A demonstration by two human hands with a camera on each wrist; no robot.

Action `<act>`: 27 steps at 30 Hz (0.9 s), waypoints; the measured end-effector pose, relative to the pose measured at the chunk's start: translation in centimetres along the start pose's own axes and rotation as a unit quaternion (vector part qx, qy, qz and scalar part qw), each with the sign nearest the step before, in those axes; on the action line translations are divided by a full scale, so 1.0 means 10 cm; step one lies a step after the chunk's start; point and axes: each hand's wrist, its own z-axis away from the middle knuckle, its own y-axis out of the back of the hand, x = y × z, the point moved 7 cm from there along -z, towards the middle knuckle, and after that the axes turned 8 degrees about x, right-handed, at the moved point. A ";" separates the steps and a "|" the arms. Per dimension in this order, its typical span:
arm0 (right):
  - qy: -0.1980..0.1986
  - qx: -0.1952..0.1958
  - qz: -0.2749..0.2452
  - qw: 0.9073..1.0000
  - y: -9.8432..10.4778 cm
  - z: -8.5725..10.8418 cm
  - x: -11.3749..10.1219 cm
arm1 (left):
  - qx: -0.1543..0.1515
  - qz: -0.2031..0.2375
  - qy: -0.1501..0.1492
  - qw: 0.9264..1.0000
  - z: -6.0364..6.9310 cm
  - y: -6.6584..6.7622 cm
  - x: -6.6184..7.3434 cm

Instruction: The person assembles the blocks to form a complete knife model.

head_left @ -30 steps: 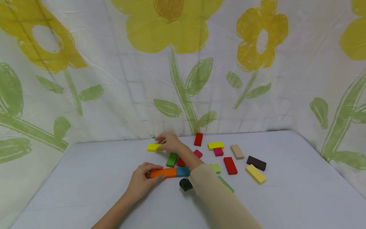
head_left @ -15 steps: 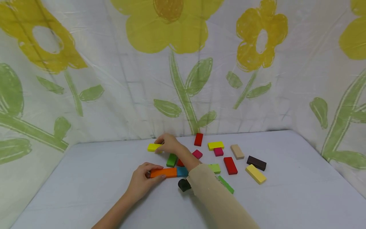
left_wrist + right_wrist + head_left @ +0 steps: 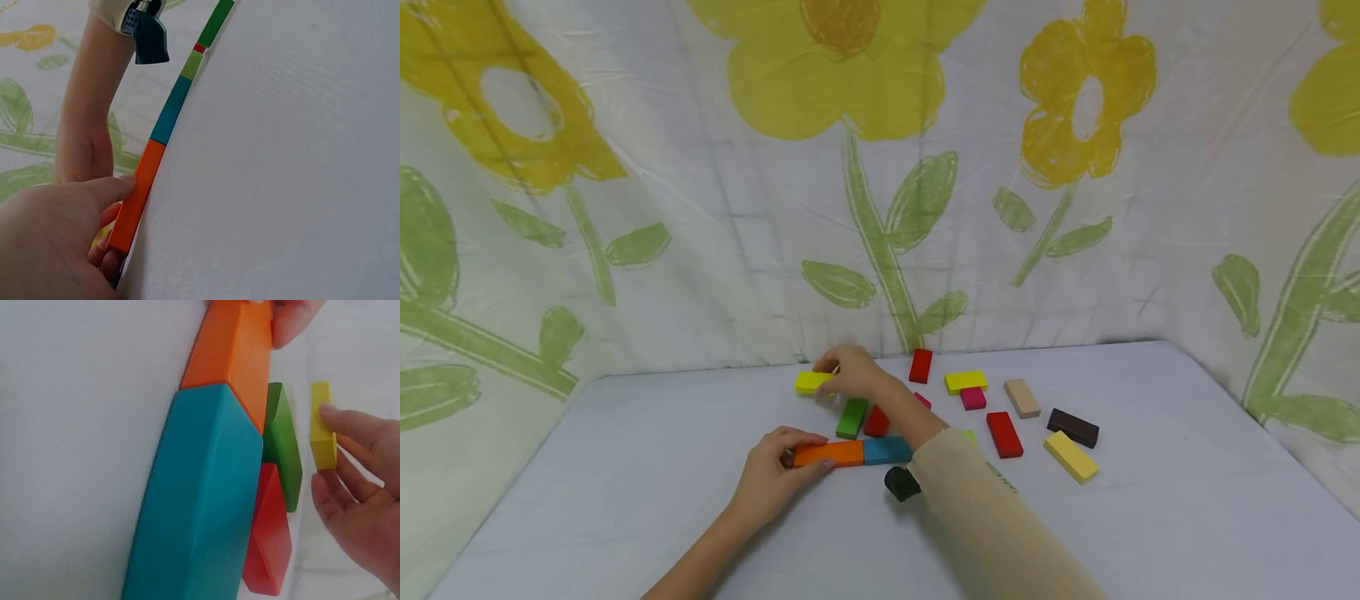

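While the left hand (image 3: 778, 471) held a bright orange, smooth rectangular block (image 3: 842, 453), the right hand (image 3: 850, 371) pinched a bright yellow rectangular block (image 3: 810, 383) near the far edge of the white surface (image 3: 587, 492), left of that edge's middle. Block material: not determinable.

Right fingers: thumb on one face of the yellow block, fingertips on the opposite side, gripping its right end; the left end projected free beyond them. Contact with the surface could not be told.

Left fingers: thumb against the orange block's near long side, index finger on the far side, other fingertips curled at its left end. Its right end butted against a teal-blue rectangular block (image 3: 886, 451). Just beyond this pair, toward the far edge, lay a green rectangular block (image 3: 852, 419) and a red one (image 3: 877, 422), side by side.

Toward the right edge: a tan block (image 3: 1022, 398) and a dark brown block (image 3: 1072, 427), with a pale yellow block (image 3: 1071, 457) on the latter's near side. Nearer the middle, a small magenta block (image 3: 973, 398) sat against a second bright yellow block (image 3: 966, 382). A beige sleeve (image 3: 992, 525) partly hid other pieces.
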 end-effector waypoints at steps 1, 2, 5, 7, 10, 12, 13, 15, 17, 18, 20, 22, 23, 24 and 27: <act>0.002 0.000 0.004 1.000 0.02 0.01 -0.01 | 0.000 0.000 0.000 1.000 0.00 0.00 0.00; 0.005 0.000 0.007 1.000 0.03 0.02 -0.01 | 0.000 0.000 0.000 1.000 0.00 0.00 0.00; 0.015 0.001 0.018 1.000 0.07 0.05 -0.03 | 0.001 0.003 -0.004 1.000 0.00 0.00 0.00; 0.020 0.000 0.020 1.000 0.09 0.08 -0.03 | 0.002 0.004 -0.005 1.000 0.00 0.00 0.00; 0.021 -0.005 0.020 1.000 0.12 0.14 -0.03 | 0.002 0.005 -0.006 1.000 0.01 0.00 0.01; 0.021 -0.009 0.020 1.000 0.15 0.19 -0.02 | 0.002 0.005 -0.005 1.000 0.01 0.00 0.01; 0.021 -0.010 0.022 0.999 0.17 0.21 -0.02 | 0.001 0.005 -0.004 1.000 0.01 0.00 0.01; 0.022 -0.011 0.024 0.999 0.21 0.26 -0.01 | 0.001 0.003 -0.002 1.000 0.01 0.00 0.01; 0.023 -0.011 0.025 0.999 0.25 0.30 0.00 | -0.001 0.001 -0.002 1.000 0.01 -0.01 0.01; 0.024 -0.009 0.026 0.999 0.28 0.32 0.01 | -0.001 0.000 -0.001 1.000 0.01 -0.01 0.01; 0.025 -0.009 0.025 0.999 0.31 0.36 0.02 | -0.001 -0.001 0.000 1.000 0.01 -0.01 0.01; 0.026 -0.009 0.022 0.999 0.35 0.40 0.04 | -0.001 -0.001 0.001 1.000 0.01 -0.01 0.02; 0.029 -0.008 0.021 0.999 0.37 0.42 0.04 | -0.001 -0.001 0.001 1.000 0.01 -0.01 0.02; 0.033 -0.007 0.019 0.999 0.39 0.44 0.05 | -0.001 -0.002 0.002 1.000 0.02 0.00 0.02; 0.041 -0.004 0.010 0.999 0.44 0.51 0.07 | -0.001 -0.002 0.002 1.000 0.02 0.00 0.02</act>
